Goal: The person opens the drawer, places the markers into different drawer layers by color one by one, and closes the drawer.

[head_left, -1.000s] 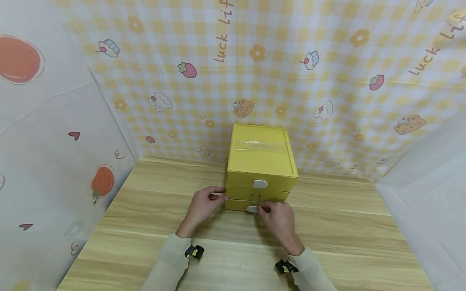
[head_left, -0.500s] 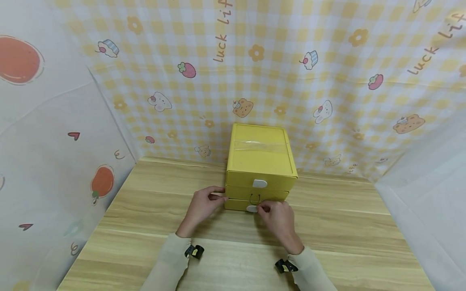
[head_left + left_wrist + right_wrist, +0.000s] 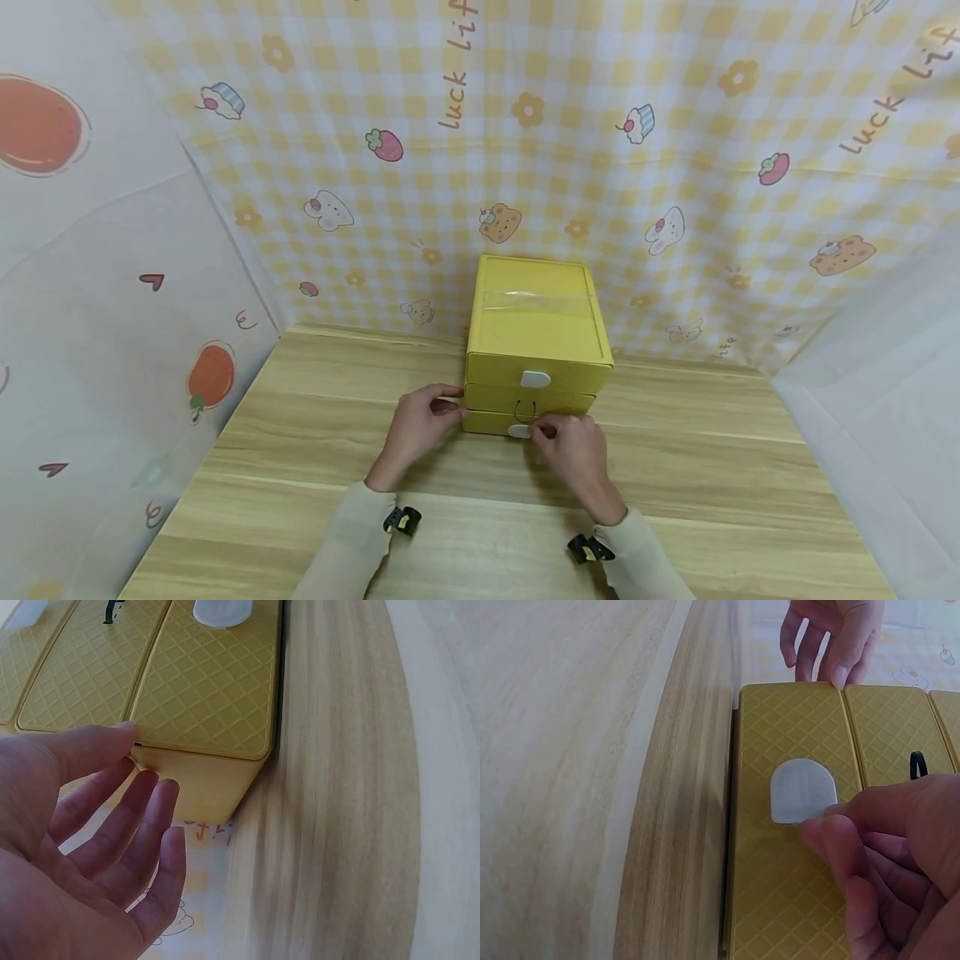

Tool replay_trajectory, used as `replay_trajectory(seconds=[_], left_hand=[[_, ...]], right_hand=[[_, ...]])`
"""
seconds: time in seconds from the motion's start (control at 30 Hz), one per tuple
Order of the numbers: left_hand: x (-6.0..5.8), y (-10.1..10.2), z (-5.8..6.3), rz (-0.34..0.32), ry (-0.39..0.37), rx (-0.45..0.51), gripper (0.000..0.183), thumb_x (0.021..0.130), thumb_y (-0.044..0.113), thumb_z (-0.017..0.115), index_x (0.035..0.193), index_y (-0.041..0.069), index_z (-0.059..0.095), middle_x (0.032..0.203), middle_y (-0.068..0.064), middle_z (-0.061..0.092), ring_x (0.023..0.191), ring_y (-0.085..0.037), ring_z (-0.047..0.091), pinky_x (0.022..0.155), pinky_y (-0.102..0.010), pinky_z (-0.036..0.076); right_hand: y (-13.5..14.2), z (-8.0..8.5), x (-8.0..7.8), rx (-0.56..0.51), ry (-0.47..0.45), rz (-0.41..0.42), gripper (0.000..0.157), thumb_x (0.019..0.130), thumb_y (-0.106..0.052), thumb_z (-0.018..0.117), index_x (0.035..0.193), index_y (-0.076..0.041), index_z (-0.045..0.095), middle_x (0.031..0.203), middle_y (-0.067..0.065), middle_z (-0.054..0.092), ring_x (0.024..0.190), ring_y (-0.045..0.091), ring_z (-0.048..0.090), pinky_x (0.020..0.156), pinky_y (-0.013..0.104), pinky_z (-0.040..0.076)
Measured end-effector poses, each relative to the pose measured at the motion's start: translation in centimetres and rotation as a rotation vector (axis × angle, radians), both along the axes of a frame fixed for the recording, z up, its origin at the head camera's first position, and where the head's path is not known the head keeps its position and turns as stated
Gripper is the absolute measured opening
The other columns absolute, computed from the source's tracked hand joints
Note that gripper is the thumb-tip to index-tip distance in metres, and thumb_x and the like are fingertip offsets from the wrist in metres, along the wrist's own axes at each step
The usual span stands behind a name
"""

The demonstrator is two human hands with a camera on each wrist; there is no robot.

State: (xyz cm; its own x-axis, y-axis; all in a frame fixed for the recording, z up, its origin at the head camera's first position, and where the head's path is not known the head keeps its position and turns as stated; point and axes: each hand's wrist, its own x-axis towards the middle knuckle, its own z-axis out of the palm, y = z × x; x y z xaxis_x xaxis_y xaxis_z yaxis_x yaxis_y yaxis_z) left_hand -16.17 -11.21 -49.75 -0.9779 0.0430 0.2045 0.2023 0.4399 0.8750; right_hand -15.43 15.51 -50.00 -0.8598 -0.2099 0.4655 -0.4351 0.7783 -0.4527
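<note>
A small yellow cabinet (image 3: 543,329) with three stacked drawers stands on the wooden table. Its bottom drawer (image 3: 210,690) has a quilted front and a white rounded tab (image 3: 802,791). With thumb and forefinger my right hand (image 3: 573,450) pinches the tab's edge, clearly seen in the right wrist view. At the cabinet's left front corner, my left hand (image 3: 420,425) touches the seam above the bottom drawer with its thumb tip; its other fingers lie loosely bent beside the side wall. A black loop (image 3: 918,765) hangs on the middle drawer. All the drawers look closed.
The top drawer bears another white tab (image 3: 536,379), and clear tape (image 3: 536,302) crosses the cabinet's top. Behind stands a yellow checked cloth (image 3: 450,183), with a white printed cloth (image 3: 105,275) at the left. Wood-grain table (image 3: 315,375) surrounds the cabinet.
My left thumb has slid slightly down at the cabinet's corner. The right hand and the drawers look unchanged.
</note>
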Motion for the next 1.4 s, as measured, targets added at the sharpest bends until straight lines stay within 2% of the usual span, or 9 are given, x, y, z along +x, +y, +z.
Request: replay_trajectory(seconds=[0.27,0.63,0.97,1.13,1.27,1.4], left_hand=[[0.0,0.2,0.0,0.012,0.045,-0.013,0.022,0.092,0.000,0.088,0.113,0.000,0.083,0.109,-0.018,0.081,0.094,-0.030,0.081,0.083,-0.048,0.067],[0.2,0.3,-0.2,0.027,0.070,-0.028,0.019,0.092,0.001,0.088,0.110,0.001,0.083,0.105,-0.013,0.082,0.093,-0.029,0.081,0.083,-0.049,0.067],[0.1,0.3,-0.1,0.018,0.045,-0.050,0.018,0.093,0.004,0.088,0.111,0.003,0.083,0.103,-0.013,0.082,0.091,-0.027,0.080,0.082,-0.049,0.066],[0.2,0.1,0.4,0.002,0.016,-0.073,0.019,0.096,0.010,0.086,0.113,0.003,0.082,0.100,-0.011,0.082,0.089,-0.024,0.080,0.082,-0.047,0.066],[0.8,-0.7,0.9,-0.028,0.030,-0.149,0.026,0.099,0.018,0.084,0.121,0.005,0.081,0.112,-0.009,0.082,0.095,-0.024,0.080,0.085,-0.050,0.066],[1.6,-2.0,1.6,-0.083,0.108,-0.359,0.042,0.101,0.031,0.083,0.135,0.008,0.076,0.133,-0.010,0.075,0.109,-0.031,0.077,0.089,-0.053,0.065]], right_hand=[[0.1,-0.2,-0.1,0.006,0.010,0.004,0.013,0.084,-0.003,0.091,0.077,-0.011,0.084,0.071,-0.002,0.076,0.059,0.007,0.064,0.052,0.032,0.054],[0.1,-0.3,0.1,0.005,0.033,0.012,0.015,0.084,-0.002,0.091,0.075,-0.011,0.082,0.069,-0.003,0.074,0.059,0.008,0.063,0.052,0.031,0.053],[0.4,-0.2,0.0,0.008,0.029,0.021,0.013,0.084,-0.003,0.091,0.076,-0.011,0.083,0.069,-0.004,0.074,0.058,0.004,0.061,0.053,0.029,0.054],[1.0,0.7,0.0,-0.036,0.021,0.055,0.010,0.085,-0.006,0.091,0.080,-0.010,0.084,0.069,-0.004,0.074,0.059,0.004,0.063,0.055,0.026,0.054],[2.4,1.6,-0.1,-0.035,0.054,0.137,0.008,0.086,-0.005,0.091,0.086,-0.009,0.084,0.074,-0.003,0.076,0.062,0.007,0.069,0.056,0.023,0.057],[4.7,2.2,-0.2,0.017,0.070,0.206,0.008,0.088,-0.009,0.090,0.094,-0.007,0.084,0.084,0.000,0.080,0.069,0.010,0.075,0.057,0.022,0.060]])
